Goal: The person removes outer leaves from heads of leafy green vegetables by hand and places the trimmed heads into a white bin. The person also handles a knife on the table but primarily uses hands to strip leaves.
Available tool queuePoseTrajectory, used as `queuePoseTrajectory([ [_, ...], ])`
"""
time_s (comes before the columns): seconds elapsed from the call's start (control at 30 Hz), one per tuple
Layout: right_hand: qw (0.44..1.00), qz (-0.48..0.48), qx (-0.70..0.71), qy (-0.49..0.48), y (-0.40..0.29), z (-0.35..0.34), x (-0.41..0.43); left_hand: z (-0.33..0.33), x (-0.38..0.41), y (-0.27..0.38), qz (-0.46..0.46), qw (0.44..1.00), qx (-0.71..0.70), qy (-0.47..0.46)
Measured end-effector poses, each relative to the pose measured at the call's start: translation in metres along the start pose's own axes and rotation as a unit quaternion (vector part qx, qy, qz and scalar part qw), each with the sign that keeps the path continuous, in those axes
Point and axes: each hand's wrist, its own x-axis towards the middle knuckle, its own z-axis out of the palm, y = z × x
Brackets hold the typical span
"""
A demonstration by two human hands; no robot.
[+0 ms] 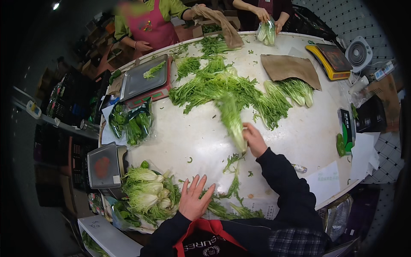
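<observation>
My right hand point(255, 139) grips a head of frisée endive point(231, 119) near its pale base, the leafy end pointing away from me and blurred. My left hand point(196, 197) is palm down with fingers spread, above loose green leaves near the front edge of the white table point(179, 128). Just left of it lies a pile of frisée heads point(146, 189), pale bases up. Torn leaves point(236, 180) are scattered between my hands. Beyond my right hand a large heap of frisée point(221, 82) spreads across the middle.
A red scale point(144, 80) with a metal tray holds one sprig. Bagged green peppers point(138, 122) lie near it, and a smaller scale point(104, 167) stands closer. Brown paper point(289, 69) partly covers more heads. A yellow scale point(330, 61) sits far right. Two people point(154, 25) point(265, 13) work opposite.
</observation>
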Motion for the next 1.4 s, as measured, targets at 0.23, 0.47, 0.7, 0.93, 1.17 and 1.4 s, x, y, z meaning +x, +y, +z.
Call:
queuePoseTrajectory([
  [0.23, 0.888, -0.018, -0.193, -0.417, -0.029, 0.069, -0.061, 0.008, 0.031, -0.006, -0.043, 0.997, 0.06, -0.016],
  [0.47, 0.815, -0.27, -0.507, 0.075, -0.012, 0.033, 0.116, 0.019, 0.005, -0.026, -0.129, 0.982, -0.139, 0.008],
  [0.7, 0.743, -0.184, -0.619, 0.176, 0.023, 0.008, 0.201, 0.028, -0.01, -0.023, -0.111, 0.979, -0.166, -0.041],
  [0.93, 0.856, -0.26, -0.446, 0.01, -0.001, 0.051, 0.097, 0.012, -0.004, -0.015, -0.081, 0.993, -0.088, -0.01],
  [1.17, 0.844, -0.137, -0.244, -0.458, -0.025, 0.093, -0.035, -0.021, 0.022, -0.006, -0.068, 0.997, -0.029, -0.036],
  [1.4, 0.903, -0.284, -0.312, -0.084, -0.063, 0.065, 0.09, 0.001, -0.011, -0.027, -0.139, 0.973, -0.182, -0.004],
])
